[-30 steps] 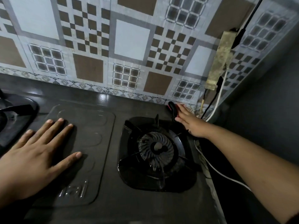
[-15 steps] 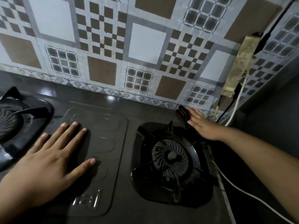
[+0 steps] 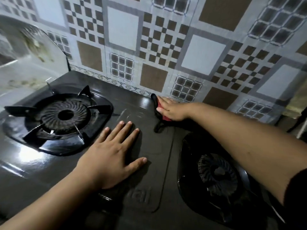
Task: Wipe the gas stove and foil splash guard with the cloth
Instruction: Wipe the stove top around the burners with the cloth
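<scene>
A black two-burner gas stove fills the lower view. My left hand rests flat on its centre panel, fingers straight and spread. My right hand presses a red and black cloth flat against the stove's back edge, just below the tiled wall. A dark end of the cloth sticks out beyond the fingertips, and another end trails toward me. The shiny foil splash guard stands at the stove's left side, with greenish stains on it.
The left burner with its black pan support sits left of my left hand. My right forearm crosses over the right burner. Dark space lies beyond the stove's right edge.
My right hand has slid the cloth leftward along the stove's back edge, from behind the right burner to the middle. My left hand stays flat on the centre panel. The view has swung left.
</scene>
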